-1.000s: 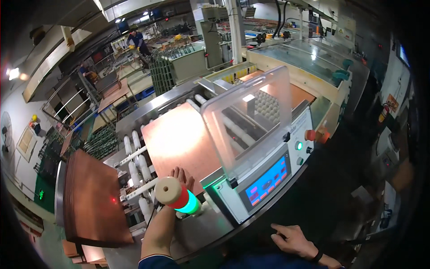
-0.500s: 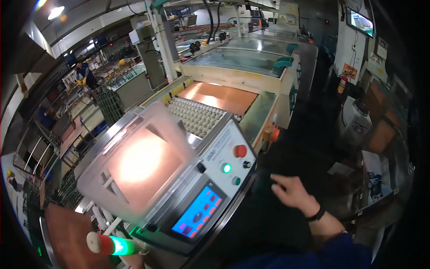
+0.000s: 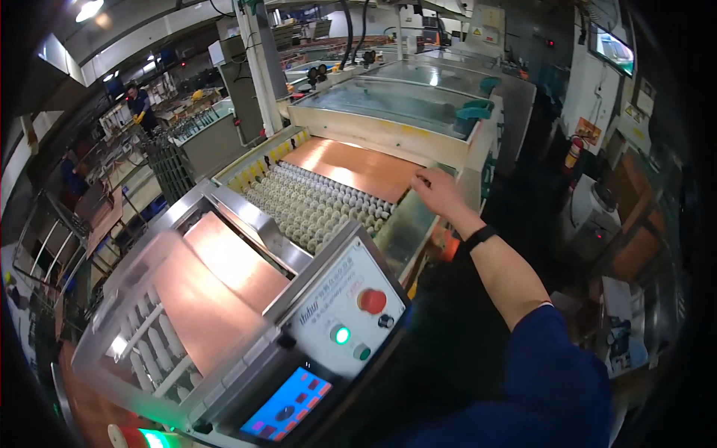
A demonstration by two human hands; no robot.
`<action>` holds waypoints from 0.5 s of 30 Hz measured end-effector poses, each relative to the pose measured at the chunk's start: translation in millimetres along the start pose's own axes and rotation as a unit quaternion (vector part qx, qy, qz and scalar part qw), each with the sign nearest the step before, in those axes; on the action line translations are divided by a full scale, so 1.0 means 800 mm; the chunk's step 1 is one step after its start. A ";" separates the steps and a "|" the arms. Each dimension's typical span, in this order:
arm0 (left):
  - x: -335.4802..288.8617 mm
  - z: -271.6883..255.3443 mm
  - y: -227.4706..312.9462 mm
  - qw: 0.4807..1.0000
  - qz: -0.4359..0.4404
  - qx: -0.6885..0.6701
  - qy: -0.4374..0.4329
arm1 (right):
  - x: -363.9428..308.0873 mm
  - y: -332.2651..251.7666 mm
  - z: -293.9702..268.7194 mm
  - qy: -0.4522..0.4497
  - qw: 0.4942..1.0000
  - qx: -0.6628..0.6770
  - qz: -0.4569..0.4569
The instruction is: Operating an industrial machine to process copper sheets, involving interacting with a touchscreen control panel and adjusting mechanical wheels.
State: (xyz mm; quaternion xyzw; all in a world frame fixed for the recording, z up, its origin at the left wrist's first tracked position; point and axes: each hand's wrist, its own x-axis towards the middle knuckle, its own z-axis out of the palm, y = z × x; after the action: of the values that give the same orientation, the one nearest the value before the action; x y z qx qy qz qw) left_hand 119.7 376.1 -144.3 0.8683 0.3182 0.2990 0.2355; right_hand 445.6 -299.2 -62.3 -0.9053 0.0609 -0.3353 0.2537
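Note:
My right hand [image 3: 439, 192], with a dark band on the wrist, reaches over the side rail of a long conveyor machine. It is beside the right end of a flat copper-coloured sheet [image 3: 351, 166]. The fingers are curled, and their tips are hidden, so what they hold, if anything, cannot be made out. The sheet lies just beyond rows of pale rollers [image 3: 310, 205]. Nearer, a second copper-coloured sheet [image 3: 213, 299] slopes under a tilted clear cover [image 3: 119, 328]. My left hand is out of view.
A control panel [image 3: 347, 299] with a red knob, lit green button and blue screen stands in front. Covered tanks [image 3: 403, 93] stretch away behind. A fire extinguisher [image 3: 573, 153] stands by the right wall. Far left, a person [image 3: 140, 108] in dark clothes and yellow gloves stands among racks.
My right hand has moved forward and left, from the space right of the control panel to the conveyor's side rail. Its outstretched index finger is now curled. The view has shifted too.

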 end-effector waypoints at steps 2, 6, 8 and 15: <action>-0.018 0.007 0.020 0.999 -0.035 -0.025 0.027 | 0.045 0.012 0.048 -0.030 0.999 -0.020 -0.001; -0.100 0.027 0.076 0.983 -0.153 -0.034 0.095 | 0.134 0.087 0.161 -0.073 0.994 -0.028 -0.074; -0.144 0.044 0.069 0.978 -0.108 -0.089 0.155 | 0.187 0.138 0.219 -0.187 0.938 -0.207 -0.206; -0.296 0.080 0.250 0.962 -0.208 0.106 0.140 | 0.230 0.156 0.351 -0.298 0.945 -0.082 -0.108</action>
State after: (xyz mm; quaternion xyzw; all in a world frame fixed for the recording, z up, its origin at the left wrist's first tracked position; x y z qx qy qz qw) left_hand 98.5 60.4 -157.6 0.7521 0.5516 0.3267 0.1525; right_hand 773.2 -340.9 -199.9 -0.9826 -0.0882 -0.0698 0.1476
